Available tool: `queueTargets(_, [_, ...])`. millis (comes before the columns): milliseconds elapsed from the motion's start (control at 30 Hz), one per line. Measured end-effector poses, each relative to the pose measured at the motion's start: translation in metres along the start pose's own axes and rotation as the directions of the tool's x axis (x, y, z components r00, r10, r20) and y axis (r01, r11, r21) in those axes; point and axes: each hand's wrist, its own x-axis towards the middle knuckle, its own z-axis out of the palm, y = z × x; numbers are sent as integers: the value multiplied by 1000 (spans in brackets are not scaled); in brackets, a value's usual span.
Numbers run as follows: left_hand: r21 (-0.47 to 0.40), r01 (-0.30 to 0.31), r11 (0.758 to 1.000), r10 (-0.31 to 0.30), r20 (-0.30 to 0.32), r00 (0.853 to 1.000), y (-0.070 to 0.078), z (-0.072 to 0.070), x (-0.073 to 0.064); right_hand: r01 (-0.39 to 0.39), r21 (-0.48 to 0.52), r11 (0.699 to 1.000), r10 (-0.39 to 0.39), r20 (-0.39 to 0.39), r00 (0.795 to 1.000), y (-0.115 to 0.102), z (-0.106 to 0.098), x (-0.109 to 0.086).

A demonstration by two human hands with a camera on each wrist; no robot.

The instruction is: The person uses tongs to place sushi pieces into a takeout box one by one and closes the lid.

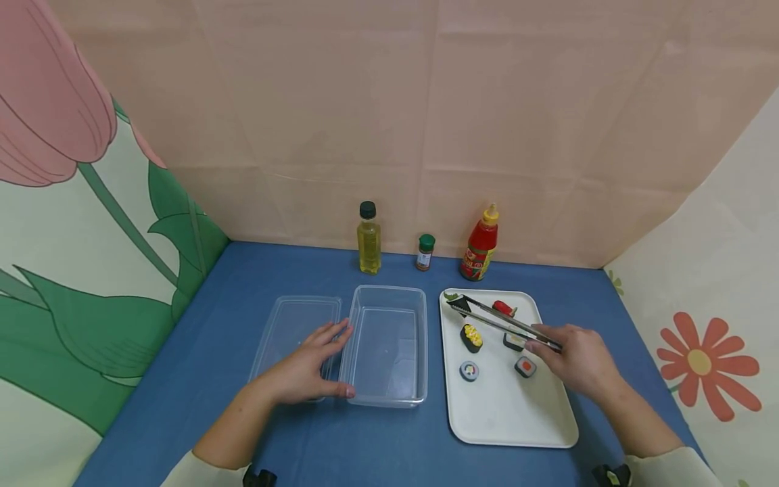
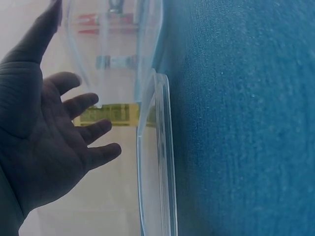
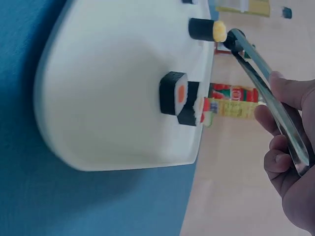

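My right hand (image 1: 578, 358) grips metal tongs (image 1: 511, 323), pointing left across the white tray (image 1: 511, 423). Between the tong tips is a dark sushi piece (image 3: 233, 41); something green shows beside it in the head view. Nearby on the tray lie a yellow-topped sushi piece (image 1: 471, 338), a round roll (image 1: 469, 370), a square roll with an orange centre (image 1: 525, 366) and a red chili pepper (image 1: 504, 308). My left hand (image 1: 310, 365), fingers spread, is at the left rim of a clear plastic container (image 1: 389, 398), over its flat lid (image 1: 286, 325).
An oil bottle (image 1: 368, 245), a small green-capped jar (image 1: 425, 253) and a red sauce bottle (image 1: 481, 247) stand along the back of the blue table (image 1: 341, 453). Behind them rises a beige backdrop (image 1: 341, 101). Patterned panels flank the table at left and right.
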Motion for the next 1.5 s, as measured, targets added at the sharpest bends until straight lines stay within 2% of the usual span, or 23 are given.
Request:
queueTargets(133, [-4, -6, 1000, 6, 3, 1000, 0, 0, 0, 43, 5, 999, -43, -37, 998, -5, -3, 1])
queueTargets(367, [-18, 0, 1000, 0, 6, 1000, 1, 0, -1, 48, 10, 999, -48, -21, 999, -17, -9, 9])
queueTargets(600, [-19, 10, 1000, -9, 3, 1000, 4, -1, -2, 92, 37, 995, -90, -53, 994, -28, -15, 15])
queueTargets(900, [-17, 3, 1000, -3, -7, 1000, 4, -1, -2, 52, 57, 997, -53, 25, 998, -47, -22, 25])
queueTargets(1067, [-21, 5, 1000, -5, -8, 1000, 3, -1, -2, 64, 86, 994, -67, 31, 997, -55, -17, 29])
queueTargets(1300, [-12, 2, 1000, -2, -12, 1000, 3, -1, -1, 130, 117, 985, -131, 0, 991, -61, -6, 35])
queueTargets(1500, [-10, 9, 1000, -9, -18, 1000, 3, -1, 1, 140, 143, 980, -145, 26, 989, -67, 2, 41])
